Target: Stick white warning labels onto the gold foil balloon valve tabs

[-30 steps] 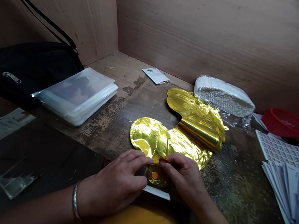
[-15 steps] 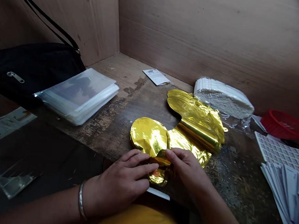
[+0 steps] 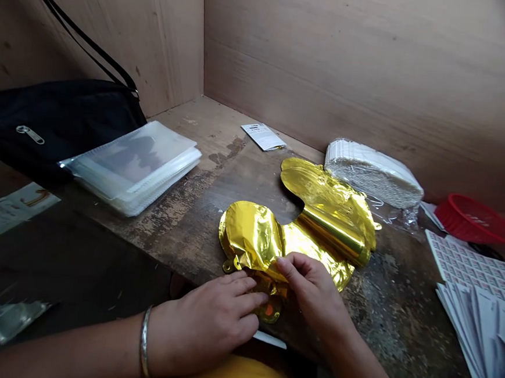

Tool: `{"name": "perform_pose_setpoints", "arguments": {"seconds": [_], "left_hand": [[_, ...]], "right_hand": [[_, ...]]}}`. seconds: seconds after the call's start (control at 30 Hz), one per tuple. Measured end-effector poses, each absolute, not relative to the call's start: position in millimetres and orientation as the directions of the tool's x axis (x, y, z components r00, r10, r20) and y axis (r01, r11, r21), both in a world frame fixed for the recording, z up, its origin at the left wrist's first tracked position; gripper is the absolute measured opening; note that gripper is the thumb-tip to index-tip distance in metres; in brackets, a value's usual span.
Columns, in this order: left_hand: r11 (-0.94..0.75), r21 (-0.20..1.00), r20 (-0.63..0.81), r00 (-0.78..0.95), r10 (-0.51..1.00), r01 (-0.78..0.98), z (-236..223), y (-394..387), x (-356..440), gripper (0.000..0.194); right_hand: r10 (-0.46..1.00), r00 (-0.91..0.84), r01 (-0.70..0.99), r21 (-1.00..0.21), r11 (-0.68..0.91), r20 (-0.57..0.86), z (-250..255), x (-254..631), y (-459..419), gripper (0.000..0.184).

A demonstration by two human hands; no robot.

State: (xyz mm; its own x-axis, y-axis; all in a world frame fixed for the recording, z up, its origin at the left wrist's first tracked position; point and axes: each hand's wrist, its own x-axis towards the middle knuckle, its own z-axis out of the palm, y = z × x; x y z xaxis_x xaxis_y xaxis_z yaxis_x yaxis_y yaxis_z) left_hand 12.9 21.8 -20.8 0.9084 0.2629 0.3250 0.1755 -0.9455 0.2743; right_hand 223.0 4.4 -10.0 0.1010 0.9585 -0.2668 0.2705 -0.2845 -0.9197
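Observation:
A flat gold foil balloon (image 3: 306, 228) lies crumpled on the worn wooden table (image 3: 218, 180), one part rolled into a tube. Its near tab carries an orange dot (image 3: 269, 311) at the table's front edge. My left hand (image 3: 207, 325), with a bracelet on the wrist, rests fingers-down on the foil's near end, pressing it. My right hand (image 3: 314, 296) pinches the foil fold just above the orange dot, fingers closed on it.
A stack of clear plastic sleeves (image 3: 136, 165) and a black bag (image 3: 43, 123) sit at left. A wrapped white stack (image 3: 371, 172), a small label (image 3: 263, 136), a red basket (image 3: 473, 218), sticker sheets (image 3: 469, 267) and white envelopes (image 3: 486, 324) are at right. Wooden walls enclose the back.
Both hands have slid slightly forward along the foil, folding its near end over. The round lobe of the balloon has crumpled and lifted a little.

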Motion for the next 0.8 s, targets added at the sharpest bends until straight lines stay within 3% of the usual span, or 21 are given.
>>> {"name": "perform_pose_setpoints", "arguments": {"seconds": [0.1, 0.17, 0.23, 0.3, 0.5, 0.63, 0.8], "left_hand": [[-0.944, 0.263, 0.286, 0.919, 0.272, 0.198, -18, 18, 15, 0.014], [-0.946, 0.257, 0.262, 0.927, 0.267, 0.199, -11, 16, 17, 0.017], [-0.948, 0.259, 0.270, 0.929, 0.254, 0.184, -5, 16, 20, 0.017], [-0.944, 0.277, 0.290, 0.922, 0.258, 0.177, 0, 18, 23, 0.015], [-0.874, 0.455, 0.260, 0.914, 0.311, 0.169, 2, 26, 23, 0.013], [-0.814, 0.553, 0.196, 0.922, 0.334, 0.177, 5, 31, 20, 0.009], [-0.822, 0.523, 0.190, 0.910, 0.369, 0.224, 4, 44, 21, 0.006]], "right_hand": [[0.991, 0.134, 0.477, -0.876, -0.075, -0.011, -8, 222, 4, 0.034], [0.981, 0.068, 0.608, -0.787, 0.106, 0.184, -5, 221, 5, 0.025], [0.964, -0.015, 0.655, -0.726, 0.210, 0.266, 0, 220, 7, 0.021], [0.969, -0.028, 0.660, -0.724, 0.201, 0.244, 6, 220, 11, 0.024], [0.992, 0.120, 0.566, -0.819, -0.094, -0.031, 10, 228, 28, 0.038], [0.996, 0.092, 0.583, -0.810, -0.071, -0.021, 10, 230, 31, 0.039], [0.989, 0.142, 0.470, -0.876, -0.107, -0.045, 17, 231, 35, 0.042]]}}
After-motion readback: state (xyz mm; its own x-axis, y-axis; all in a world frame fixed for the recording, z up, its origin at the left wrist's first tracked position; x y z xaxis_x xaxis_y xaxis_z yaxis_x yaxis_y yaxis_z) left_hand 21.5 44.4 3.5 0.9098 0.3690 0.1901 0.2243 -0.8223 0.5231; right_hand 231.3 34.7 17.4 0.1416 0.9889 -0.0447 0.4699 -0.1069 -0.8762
